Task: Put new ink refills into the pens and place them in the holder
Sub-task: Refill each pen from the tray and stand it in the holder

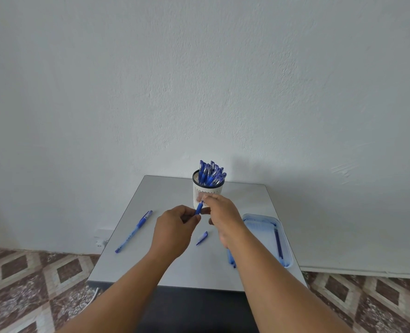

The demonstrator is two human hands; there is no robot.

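1. Head view: both hands meet over the middle of the grey counter [175,265], working one blue pen [199,207] between them.
2. The left hand [175,229] curls its fingers round the pen's lower end, and the right hand [219,213] pinches the upper end with its fingertips, right in front of the holder.
3. The white holder [199,195] stands at the back of the counter, packed with blue pens [211,174], caps up.
4. A loose blue cap [202,237] lies on the counter just below the hands.
5. Off to the left lies another pen [134,231], angled, well apart from the hands.
6. On the right sits a pale blue tray [287,260] with a dark refill [278,243] lying lengthwise inside.
7. Patterned floor tiles [30,284] show either side.
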